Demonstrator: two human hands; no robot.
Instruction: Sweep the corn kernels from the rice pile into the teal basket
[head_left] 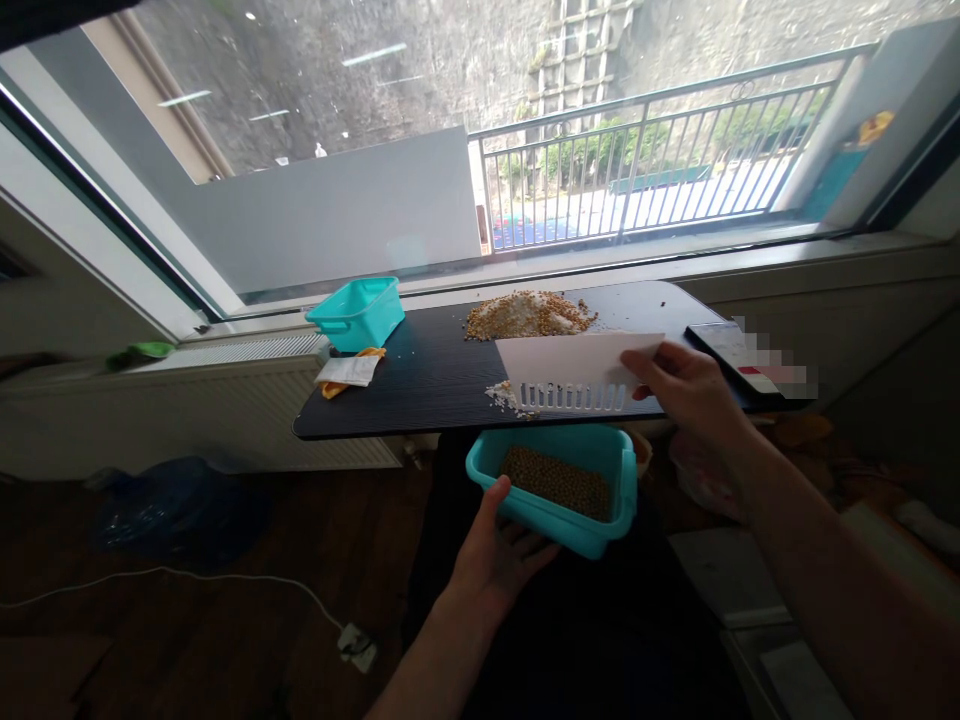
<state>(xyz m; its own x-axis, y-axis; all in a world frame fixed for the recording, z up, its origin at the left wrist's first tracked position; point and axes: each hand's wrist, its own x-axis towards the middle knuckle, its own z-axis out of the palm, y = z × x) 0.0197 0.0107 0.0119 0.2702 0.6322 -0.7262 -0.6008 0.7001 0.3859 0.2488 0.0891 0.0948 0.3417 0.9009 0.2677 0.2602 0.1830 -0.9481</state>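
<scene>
A wide window (375, 90) rises beyond the far side of the dark table (442, 375), and a radiator (247, 405) stands past the table's left end. Just below the table's near edge is the near tub (484, 457), turquoise. The far tub (367, 315), like it in colour, stands on the table's left end, on the window side. The card (562, 358), white with a row of slots low down, slants over the table's near part; I cannot tell whether it touches the top. A brown and white pile (517, 320) lies behind it on the table. The left hand (499, 565), below the table's edge, grips the near tub, thumb at the rim and fingers underneath. The right hand (679, 380), at the table's right half, pinches the card's right end between thumb and fingers. Brown beans (559, 480) lie inside the near tub. A white-and-orange cloth (352, 372) lies at the table's left end. White bits (498, 395) lie near the table's front edge, beside the card's left corner.
</scene>
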